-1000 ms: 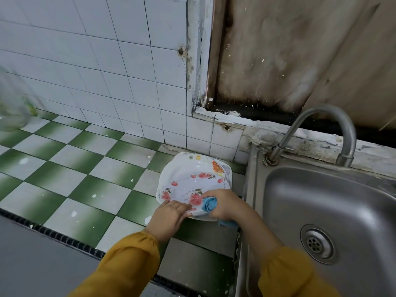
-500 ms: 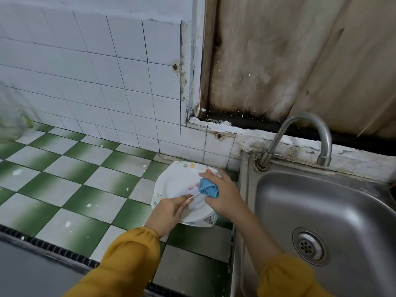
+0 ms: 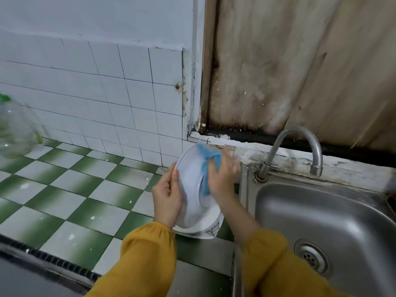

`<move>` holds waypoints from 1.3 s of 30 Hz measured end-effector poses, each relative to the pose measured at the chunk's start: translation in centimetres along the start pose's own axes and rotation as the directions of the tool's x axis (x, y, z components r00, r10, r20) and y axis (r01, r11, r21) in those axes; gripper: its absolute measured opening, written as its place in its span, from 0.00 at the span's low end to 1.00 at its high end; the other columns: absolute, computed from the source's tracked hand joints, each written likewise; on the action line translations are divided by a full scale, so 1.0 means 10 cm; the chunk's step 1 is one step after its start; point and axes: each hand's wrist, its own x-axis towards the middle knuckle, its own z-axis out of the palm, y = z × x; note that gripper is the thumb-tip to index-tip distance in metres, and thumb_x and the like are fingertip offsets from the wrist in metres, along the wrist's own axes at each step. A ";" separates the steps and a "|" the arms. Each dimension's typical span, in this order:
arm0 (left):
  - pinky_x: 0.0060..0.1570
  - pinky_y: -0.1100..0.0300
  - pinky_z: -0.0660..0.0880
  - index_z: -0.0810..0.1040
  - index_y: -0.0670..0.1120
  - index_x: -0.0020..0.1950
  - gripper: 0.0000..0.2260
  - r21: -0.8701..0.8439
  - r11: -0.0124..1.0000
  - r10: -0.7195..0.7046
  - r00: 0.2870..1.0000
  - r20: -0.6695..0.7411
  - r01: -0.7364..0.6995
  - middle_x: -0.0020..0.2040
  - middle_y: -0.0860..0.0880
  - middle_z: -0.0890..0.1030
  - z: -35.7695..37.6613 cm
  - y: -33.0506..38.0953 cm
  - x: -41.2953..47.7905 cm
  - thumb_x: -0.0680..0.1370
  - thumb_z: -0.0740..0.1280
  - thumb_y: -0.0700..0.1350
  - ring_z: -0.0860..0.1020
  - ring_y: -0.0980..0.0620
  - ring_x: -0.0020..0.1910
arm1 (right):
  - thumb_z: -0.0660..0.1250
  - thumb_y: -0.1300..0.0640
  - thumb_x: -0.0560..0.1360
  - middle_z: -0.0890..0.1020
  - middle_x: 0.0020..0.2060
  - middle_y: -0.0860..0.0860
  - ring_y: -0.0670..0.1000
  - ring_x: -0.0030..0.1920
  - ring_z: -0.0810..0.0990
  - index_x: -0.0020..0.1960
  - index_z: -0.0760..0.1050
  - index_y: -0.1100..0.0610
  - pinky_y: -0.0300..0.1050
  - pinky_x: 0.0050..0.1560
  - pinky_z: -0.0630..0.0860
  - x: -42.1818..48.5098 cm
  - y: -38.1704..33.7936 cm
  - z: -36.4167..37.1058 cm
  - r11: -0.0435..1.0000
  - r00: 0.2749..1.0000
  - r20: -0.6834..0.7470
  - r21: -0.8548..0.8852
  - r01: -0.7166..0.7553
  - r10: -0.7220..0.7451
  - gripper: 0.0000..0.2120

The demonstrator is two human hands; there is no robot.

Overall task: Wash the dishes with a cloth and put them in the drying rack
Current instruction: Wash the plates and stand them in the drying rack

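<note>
Plate (image 3: 190,185) tilted at centre, gripped by left hand (image 3: 167,196), right hand (image 3: 221,179) clutching blue cloth (image 3: 209,159) against it, second dish (image 3: 212,230) beneath.

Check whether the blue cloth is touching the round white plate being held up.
Touching. Head view: the right hand holds the blue cloth against the round white plate, no gap visible; the left hand grips the opposite rim.

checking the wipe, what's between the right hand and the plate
The blue cloth lies between the right hand and the tilted plate, held against the plate. This shows in the head view.
</note>
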 end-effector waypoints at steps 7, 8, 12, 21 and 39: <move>0.49 0.74 0.73 0.77 0.47 0.59 0.10 -0.033 0.994 0.111 0.990 0.091 -0.108 0.50 0.58 0.81 0.05 0.40 -0.15 0.82 0.60 0.38 0.79 0.67 0.50 | 0.54 0.48 0.81 0.76 0.66 0.53 0.55 0.68 0.72 0.67 0.74 0.56 0.46 0.67 0.65 -0.29 -0.69 -0.35 0.891 0.894 -0.013 0.072 0.449 -0.449 0.21; 0.47 0.72 0.74 0.79 0.45 0.57 0.10 -0.054 0.992 0.119 0.990 0.076 -0.115 0.48 0.56 0.82 0.05 0.42 -0.16 0.82 0.59 0.37 0.80 0.63 0.47 | 0.55 0.49 0.80 0.75 0.68 0.52 0.55 0.70 0.71 0.67 0.74 0.56 0.48 0.70 0.63 -0.38 -0.64 -0.32 0.799 0.799 0.023 -0.004 0.601 -0.601 0.21; 0.53 0.74 0.72 0.77 0.48 0.59 0.11 -0.093 0.988 0.134 0.987 0.083 -0.126 0.53 0.58 0.81 0.09 0.54 -0.33 0.81 0.60 0.38 0.78 0.69 0.53 | 0.55 0.50 0.78 0.74 0.69 0.49 0.53 0.68 0.72 0.72 0.68 0.43 0.56 0.68 0.70 -0.14 -0.50 -0.54 0.915 0.914 -0.169 0.111 0.389 -0.368 0.22; 0.57 0.59 0.78 0.81 0.44 0.59 0.11 -0.274 0.961 0.050 0.995 0.082 -0.026 0.54 0.47 0.84 0.43 0.77 -0.56 0.83 0.59 0.39 0.81 0.51 0.56 | 0.56 0.53 0.80 0.73 0.69 0.56 0.61 0.70 0.69 0.66 0.74 0.51 0.58 0.69 0.65 -0.79 -0.29 -0.93 0.659 0.637 -0.182 -0.306 0.687 -0.749 0.17; 0.64 0.57 0.73 0.78 0.49 0.62 0.12 -0.424 0.904 0.054 0.971 0.233 0.051 0.63 0.55 0.79 0.51 0.96 -0.78 0.83 0.60 0.40 0.77 0.59 0.63 | 0.59 0.52 0.82 0.69 0.69 0.42 0.47 0.72 0.65 0.66 0.72 0.41 0.49 0.73 0.64 -0.72 -0.04 -1.84 0.961 0.841 -0.492 0.027 0.276 -0.228 0.15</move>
